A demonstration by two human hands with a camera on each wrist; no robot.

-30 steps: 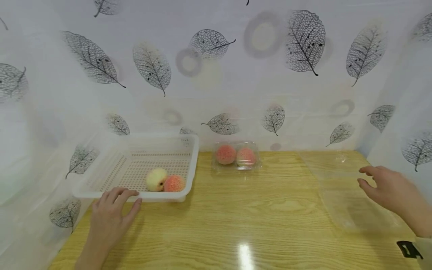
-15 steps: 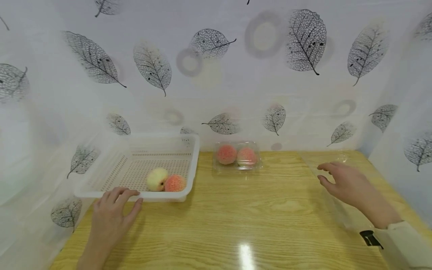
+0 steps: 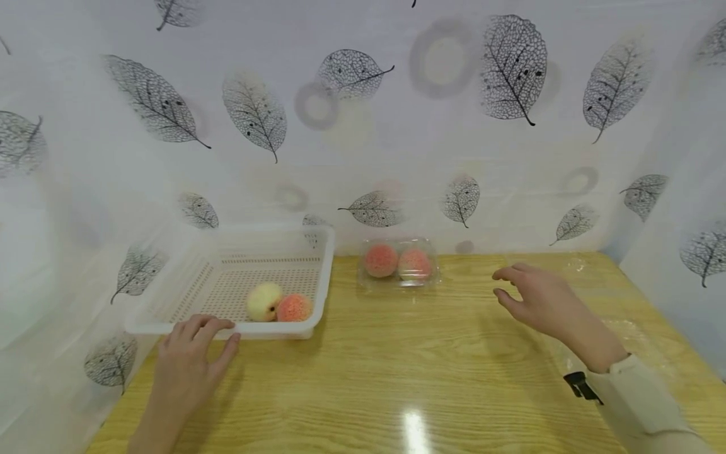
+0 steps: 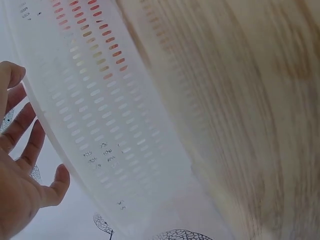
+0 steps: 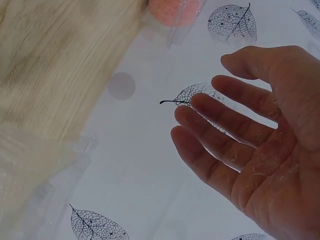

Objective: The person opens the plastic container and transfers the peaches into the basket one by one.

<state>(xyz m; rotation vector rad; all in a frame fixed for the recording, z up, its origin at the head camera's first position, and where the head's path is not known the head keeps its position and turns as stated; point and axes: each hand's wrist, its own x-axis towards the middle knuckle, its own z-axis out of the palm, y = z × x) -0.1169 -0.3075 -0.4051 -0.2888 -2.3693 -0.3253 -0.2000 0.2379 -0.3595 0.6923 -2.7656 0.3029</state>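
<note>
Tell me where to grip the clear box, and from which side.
The clear box is probably best gripped at its right end, from the right: bare table separates it from the right hand, with the basket left and backdrop close behind.

No readable text or labels.

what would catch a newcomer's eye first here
Probably the white basket at left, the left hand at its near rim, a pale fruit and a red fruit inside at front right. Next, the clear box at the back of the table, holding two reddish fruits, and the dark leaf prints on the sheet behind.
</note>
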